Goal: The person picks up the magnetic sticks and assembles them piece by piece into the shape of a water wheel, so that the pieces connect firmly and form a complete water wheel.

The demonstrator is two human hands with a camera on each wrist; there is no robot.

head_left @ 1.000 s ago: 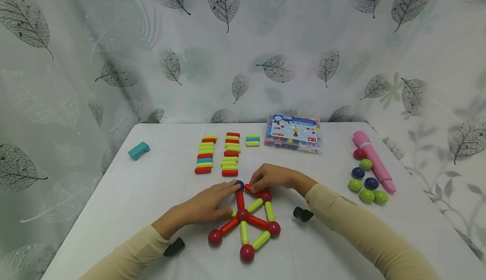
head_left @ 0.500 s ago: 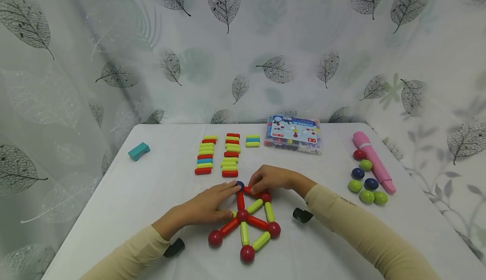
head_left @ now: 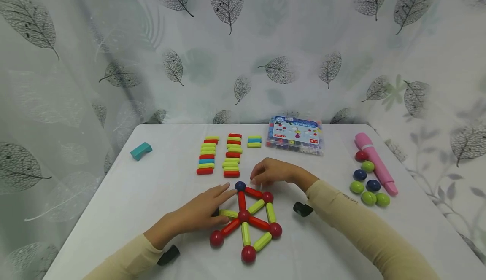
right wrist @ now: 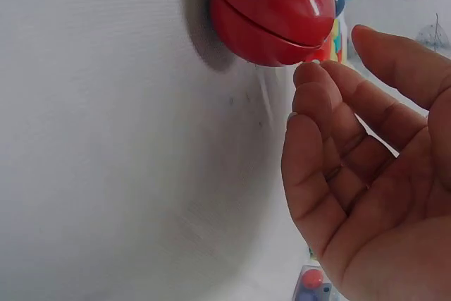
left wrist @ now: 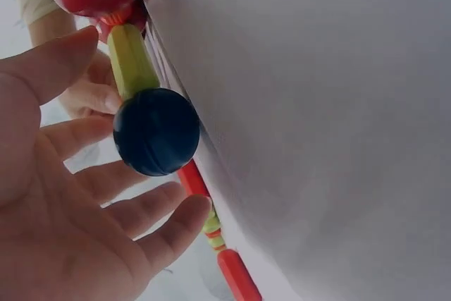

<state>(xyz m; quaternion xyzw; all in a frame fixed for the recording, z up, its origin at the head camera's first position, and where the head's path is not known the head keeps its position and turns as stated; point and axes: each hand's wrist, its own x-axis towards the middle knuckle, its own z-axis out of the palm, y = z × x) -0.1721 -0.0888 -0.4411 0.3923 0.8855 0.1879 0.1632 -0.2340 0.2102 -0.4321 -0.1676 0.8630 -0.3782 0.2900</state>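
A flat wheel of magnetic rods and balls lies on the table around a central red ball (head_left: 244,216). At its far side, a red rod (head_left: 253,192) spans from a dark blue ball (head_left: 240,186) to a red ball (head_left: 267,197). My left hand (head_left: 203,210) spreads over the left side, fingers apart, holding nothing. Another dark blue ball (left wrist: 156,132) on a yellow-green rod (left wrist: 132,61) shows beside those fingers in the left wrist view, mostly hidden from the head. Just beyond the red rod is my right hand (head_left: 277,172), fingers loosely bent, with nothing in them.
Rows of coloured rods (head_left: 206,151) lie farther back. Behind them stands a clear plastic case (head_left: 295,134) with a printed label. Loose balls (head_left: 357,187) and a pink tube-shaped thing (head_left: 376,162) are at the right, a teal block (head_left: 141,151) at the left.
My right hand has let go of the red rod and moved slightly back from it. My left hand has drawn left, off the far blue ball, and its fingers have spread.
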